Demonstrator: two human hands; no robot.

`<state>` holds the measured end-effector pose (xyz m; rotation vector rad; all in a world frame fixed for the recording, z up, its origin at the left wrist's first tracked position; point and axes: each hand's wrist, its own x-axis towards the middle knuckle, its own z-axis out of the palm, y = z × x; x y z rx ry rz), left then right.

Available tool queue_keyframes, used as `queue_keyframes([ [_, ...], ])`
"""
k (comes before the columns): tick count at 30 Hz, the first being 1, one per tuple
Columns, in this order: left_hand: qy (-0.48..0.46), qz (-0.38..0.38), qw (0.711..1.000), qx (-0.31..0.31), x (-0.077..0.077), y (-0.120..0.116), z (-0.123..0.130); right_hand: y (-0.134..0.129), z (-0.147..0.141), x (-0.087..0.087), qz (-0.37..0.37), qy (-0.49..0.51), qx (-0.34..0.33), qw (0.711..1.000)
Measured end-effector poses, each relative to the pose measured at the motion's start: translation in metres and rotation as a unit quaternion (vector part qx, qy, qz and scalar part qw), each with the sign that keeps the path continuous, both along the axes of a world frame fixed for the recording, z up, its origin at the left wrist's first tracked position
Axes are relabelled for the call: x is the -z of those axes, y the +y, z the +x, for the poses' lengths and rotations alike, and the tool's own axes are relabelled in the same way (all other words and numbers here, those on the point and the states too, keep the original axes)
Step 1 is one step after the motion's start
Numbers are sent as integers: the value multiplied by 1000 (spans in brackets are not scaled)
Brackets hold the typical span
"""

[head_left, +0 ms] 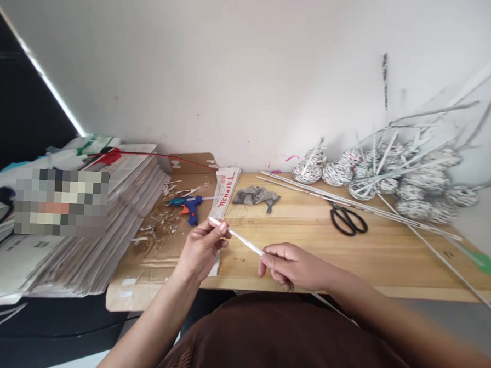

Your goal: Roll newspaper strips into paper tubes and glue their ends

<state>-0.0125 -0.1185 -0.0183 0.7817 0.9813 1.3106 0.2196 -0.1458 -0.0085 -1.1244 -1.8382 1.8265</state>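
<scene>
A thin white rolled paper tube [246, 242] stretches between my two hands above the front of the wooden table. Near its upper left end, my left hand [204, 246] pinches it between thumb and fingers. My right hand [288, 265] grips the same tube lower down, and a length of it seems to trail on below that hand toward the table edge. Just behind my left hand lies a strip of printed paper [225, 193] with red lettering. A blue glue gun [192, 210] rests on the cardboard to the left of it.
A tall stack of papers [120, 216] stands at left beside scraps on cardboard [120, 298]. A grey rag [256, 197], black-handled scissors [348, 219] and long paper tubes [363, 206] lie on the table [292, 230]. Woven paper bundles [426, 188] with sticking-out ends crowd the back right.
</scene>
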Motion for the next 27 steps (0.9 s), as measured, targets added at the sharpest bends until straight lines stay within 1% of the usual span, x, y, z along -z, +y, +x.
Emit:
queue_keyframes([
  [2, -9, -7, 1000, -17, 3, 2, -3, -2, 12, -4, 101, -69, 28, 992],
  [4, -17, -9, 999, -35, 6, 5, -9, -3, 28, -7, 221, -139, 64, 963],
  [5, -22, -8, 999, -47, 8, 7, -12, -3, 36, -7, 266, -166, 79, 946],
  [6, -27, -6, 998, -59, 10, 9, -14, -3, 44, -7, 291, -182, 90, 935],
  [9, -32, -4, 996, -86, 13, 14, -20, -2, 65, -6, 315, -196, 98, 923],
  [11, -31, -12, 995, -89, 12, 17, -21, 1, 76, -5, 333, -211, 105, 913],
  [13, -28, -23, 996, -86, 11, 18, -22, 8, 86, -5, 361, -247, 134, 889],
  [15, -24, -27, 995, -93, 9, 18, -27, 19, 99, -4, 391, -300, 183, 850],
  [17, -27, -19, 993, -117, 9, 18, -37, 35, 115, -1, 413, -365, 230, 802],
  [19, -28, -7, 990, -141, 10, 17, -50, 53, 131, 4, 428, -429, 251, 755],
  [21, -21, 2, 987, -159, 11, 16, -65, 71, 143, 8, 434, -472, 253, 724],
  [23, -12, 10, 985, -173, 10, 14, -77, 88, 147, 9, 464, -490, 251, 694],
  [25, -9, 22, 984, -176, 9, 12, -84, 101, 139, 8, 511, -479, 256, 666],
  [26, -8, 28, 985, -173, 9, 11, -85, 105, 130, 8, 531, -458, 256, 665],
  [27, -6, 33, 985, -169, 9, 10, -85, 109, 118, 8, 541, -428, 257, 676],
])
